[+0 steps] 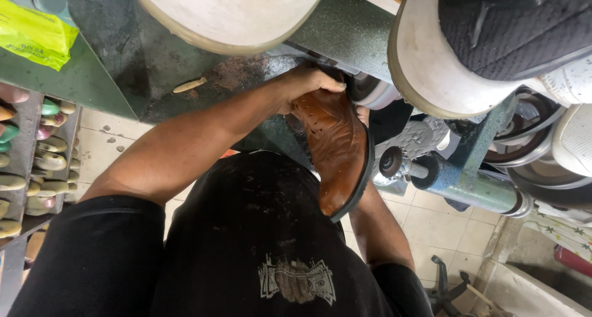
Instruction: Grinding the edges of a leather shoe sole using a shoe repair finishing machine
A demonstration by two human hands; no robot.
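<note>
Head view: looks straight down over a black shirt (246,243) at two bare arms working a shoe against a green machine (345,33).
Shoe: a brown leather shoe (333,147) with a dark sole edge, held on its side between both hands, one end up against the machine, the other end pointing back toward the body.
Left hand: the left hand (305,86) is closed over the far end of the shoe, fingers curled across the leather, wrist just above it.
Right hand: the right hand (362,115) is almost wholly hidden behind the shoe; only fingertips show at the sole edge, touching it. How firmly it grips, I cannot tell.
In the way: the shoe itself covers the right hand and the spot where the shoe meets the machine.
Above: a pale round wheel (228,12) hangs at top centre; a black knit sneaker with a white sole (487,39) juts in at top right.
Right side: a dark spindle on a blue-green shaft (468,187) lies just beside the shoe, with round metal discs (530,138) further out.
Left side: a rack of pale and coloured shoe forms (43,163), well apart from the hands; a yellow-green plastic bag (34,33) at top left.
Floor: pale tiles (438,221) under the shaft.
</note>
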